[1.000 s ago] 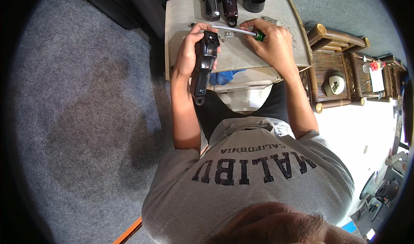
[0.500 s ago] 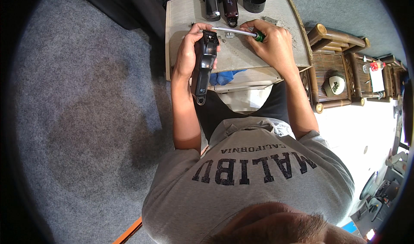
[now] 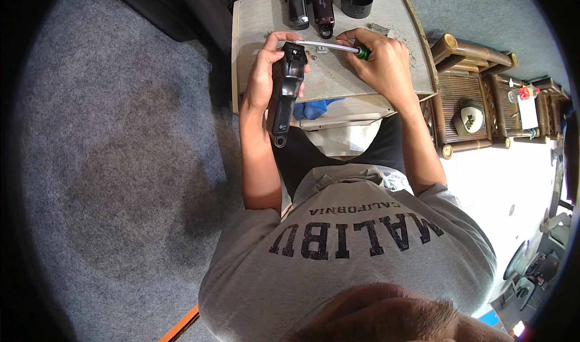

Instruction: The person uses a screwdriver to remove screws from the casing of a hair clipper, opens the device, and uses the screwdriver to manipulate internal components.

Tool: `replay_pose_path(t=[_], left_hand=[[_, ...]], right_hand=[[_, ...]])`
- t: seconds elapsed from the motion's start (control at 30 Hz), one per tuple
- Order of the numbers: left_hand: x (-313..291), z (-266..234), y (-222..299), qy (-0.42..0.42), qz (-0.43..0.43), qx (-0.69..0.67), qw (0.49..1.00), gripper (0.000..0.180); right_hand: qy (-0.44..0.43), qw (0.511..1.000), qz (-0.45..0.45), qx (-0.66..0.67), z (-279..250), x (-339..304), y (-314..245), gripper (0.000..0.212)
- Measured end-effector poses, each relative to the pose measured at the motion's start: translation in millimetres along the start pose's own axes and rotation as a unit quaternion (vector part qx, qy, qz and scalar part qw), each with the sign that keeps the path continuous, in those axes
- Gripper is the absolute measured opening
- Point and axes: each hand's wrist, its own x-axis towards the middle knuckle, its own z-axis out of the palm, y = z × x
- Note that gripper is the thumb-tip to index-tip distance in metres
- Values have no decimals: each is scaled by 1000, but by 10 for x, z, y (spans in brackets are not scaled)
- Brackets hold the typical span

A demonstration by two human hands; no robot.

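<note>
My left hand (image 3: 260, 76) is wrapped round a black hair clipper (image 3: 287, 91), its head end up and its hanging loop toward me. The clipper's blade end is bare, with a dark recess showing. In my right hand (image 3: 386, 58) is a screwdriver (image 3: 331, 44) with a green handle and a metal shaft. Its shaft points left, and the tip is at the clipper's top edge by my left index finger; whether it touches the clipper I cannot tell. A small metal piece (image 3: 321, 49) lies on the tabletop (image 3: 350, 79) beneath the shaft.
Two more hair clippers, one black and grey (image 3: 296, 6) and one dark maroon (image 3: 322, 6), lie at the table's far side beside a round black container (image 3: 356, 2). A blue cloth (image 3: 314, 109) shows below the near edge. Bamboo chairs (image 3: 462, 94) stand right, one with a cap (image 3: 471, 119).
The screwdriver's tip has dropped slightly and shifted a little left. The clipper has moved very slightly left in my left hand.
</note>
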Motion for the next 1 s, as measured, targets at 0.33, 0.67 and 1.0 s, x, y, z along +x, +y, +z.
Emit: replay_pose_path(t=[0.33,0.67,1.0], left_hand=[[14,-7,-16,58,29,-81,995,42],[-25,137,88,119,57,-33,991,33],[100,-16,13,19,79,-355,931,39]], right_hand=[[-1,1000,0,-1,5,-7,14,21],[0,1000,-9,-2,-9,-5,-5,22],[-8,1000,-1,0,-17,-7,-9,19]])
